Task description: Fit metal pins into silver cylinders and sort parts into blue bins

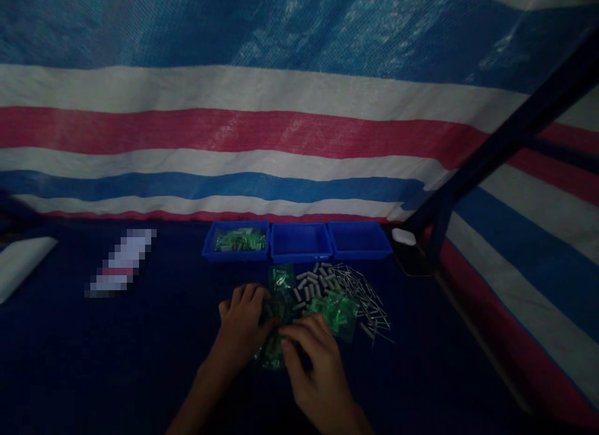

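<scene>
My left hand (243,316) bends over a small green plastic bag (272,354), its thumb pressed toward the bag's upper edge. From the other side, my right hand (316,357) has thumb and forefinger closed at the same bag's edge. Dim light hides the exact grip. Just beyond my fingers lies another green bag (281,278) with small pieces inside. Right of it are several short grey cylinders (311,285) in a loose pile. More filled green bags (337,313) lie partly over them, near my right fingertips. Thin metal rods (362,291) spread out at the pile's right.
Three blue trays stand in a row behind: the left tray (236,257) holds green bags, the middle tray (302,258) and right tray (360,255) show bare bottoms. A white case (403,236) rests on a dark flat object at right. A blurred-out sheet (124,260) lies left.
</scene>
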### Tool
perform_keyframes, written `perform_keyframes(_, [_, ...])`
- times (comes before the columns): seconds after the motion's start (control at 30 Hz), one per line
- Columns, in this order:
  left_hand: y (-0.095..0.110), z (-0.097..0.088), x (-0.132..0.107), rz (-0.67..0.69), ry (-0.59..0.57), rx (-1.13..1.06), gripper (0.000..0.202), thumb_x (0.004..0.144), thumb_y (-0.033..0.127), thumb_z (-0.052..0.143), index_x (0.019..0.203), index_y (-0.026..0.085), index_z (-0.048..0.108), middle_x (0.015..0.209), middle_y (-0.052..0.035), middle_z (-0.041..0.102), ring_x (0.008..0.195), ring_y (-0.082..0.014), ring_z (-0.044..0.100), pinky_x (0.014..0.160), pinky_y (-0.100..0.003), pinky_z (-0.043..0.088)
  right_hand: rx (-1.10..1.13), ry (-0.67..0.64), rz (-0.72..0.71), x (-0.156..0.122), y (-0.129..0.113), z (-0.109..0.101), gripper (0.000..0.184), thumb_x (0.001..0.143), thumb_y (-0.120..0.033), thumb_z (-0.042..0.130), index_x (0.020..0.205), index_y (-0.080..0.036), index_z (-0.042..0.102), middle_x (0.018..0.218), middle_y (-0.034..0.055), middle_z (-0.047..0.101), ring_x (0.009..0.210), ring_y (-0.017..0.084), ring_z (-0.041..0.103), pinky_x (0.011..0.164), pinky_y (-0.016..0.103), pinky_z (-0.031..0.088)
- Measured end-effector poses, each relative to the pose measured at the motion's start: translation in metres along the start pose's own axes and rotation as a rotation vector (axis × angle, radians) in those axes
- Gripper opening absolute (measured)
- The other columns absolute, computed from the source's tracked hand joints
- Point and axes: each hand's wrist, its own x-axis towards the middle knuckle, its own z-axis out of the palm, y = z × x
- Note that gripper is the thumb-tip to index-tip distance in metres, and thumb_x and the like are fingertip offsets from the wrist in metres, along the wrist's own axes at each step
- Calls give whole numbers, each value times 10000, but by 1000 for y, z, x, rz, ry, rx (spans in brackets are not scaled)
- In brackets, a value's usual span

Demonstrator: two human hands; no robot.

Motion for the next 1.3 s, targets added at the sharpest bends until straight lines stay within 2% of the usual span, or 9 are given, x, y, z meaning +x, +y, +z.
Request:
perform_keyframes(0.13, [-9, -2, -2, 35, 75, -362, 75, 775, 231, 483, 835, 187, 477, 827, -27, 570, 796, -177, 538, 720, -342, 431, 333, -70, 439, -1, -1, -1, 234, 840, -369, 471, 907, -198, 616, 747, 14, 575, 680, 126, 519, 637, 254, 415])
perform_keyframes(0.23, [-9, -12, -11, 222, 119, -546, 55, 786, 157, 429, 777, 192, 471, 836, -25, 558, 778, -142, 543, 702, -288, 455, 543, -92, 526, 0, -3, -4, 346, 847, -470, 431, 820, -177, 614, 676, 2, 543, 612, 105, 489, 592, 224, 401])
perform_keyframes(0.33, [-2, -23, -21, 376, 88, -555, 172, 769, 107, 401, 700, 196, 531, 1027, -54, 548, 907, -161, 540, 755, -301, 468, 617, -27, 472, 1, -3, -2, 336, 823, -478, 475, 759, -174, 603, 601, -19, 505, 553, 93, 468, 533, 203, 400])
perform_keyframes(0.47, [4, -25, -28, 200, 168, -562, 185, 798, 202, 451, 754, 221, 630, 1277, -60, 402, 1132, -227, 441, 896, -371, 430, 402, 158, 311, 0, 1, -1, 173, 802, -331, 540, 869, -194, 621, 653, -9, 558, 565, 103, 524, 500, 196, 442])
perform_keyframes(0.63, [3, -12, -36, 11, -94, -912, 301, 832, 416, 433, 999, 233, 605, 1039, -75, 587, 926, -200, 569, 812, -346, 486, -46, 222, -146, -5, 9, -5, 338, 783, -71, 465, 1011, -256, 632, 921, 42, 601, 833, 143, 593, 698, 262, 524])
perform_keyframes(0.73, [3, -9, -38, -98, -147, -1005, 368, 838, 466, 407, 1015, 205, 595, 903, -61, 641, 758, -174, 598, 684, -307, 506, -171, 134, -214, -8, 12, -2, 463, 772, -22, 424, 1113, -293, 582, 1119, 61, 538, 986, 166, 562, 782, 309, 531])
perform_keyframes(0.97, [-10, -56, 14, -144, 206, -641, 463, 785, 497, 451, 1029, 125, 578, 807, -66, 641, 694, -194, 607, 652, -309, 484, -229, 46, -58, -13, 8, 2, 452, 817, -149, 470, 1252, -261, 429, 1319, 98, 355, 1078, 194, 517, 877, 370, 507])
perform_keyframes(1.13, [-29, -72, 35, -166, 510, -96, 659, 763, 512, 463, 1254, 74, 428, 1155, -176, 528, 1026, -289, 526, 874, -421, 413, -283, 1, -54, -24, 8, -1, 398, 808, -180, 498, 1199, -249, 471, 1252, 97, 431, 1071, 217, 526, 855, 380, 518])
perform_keyframes(1.3, [-40, -28, -5, 86, 201, 8, 443, 806, 473, 439, 1094, 171, 585, 1122, -91, 568, 1078, -256, 476, 916, -417, 383, -291, -49, -55, -32, 15, -3, 320, 795, -161, 515, 1104, -241, 534, 1072, 65, 553, 980, 193, 563, 820, 350, 524])
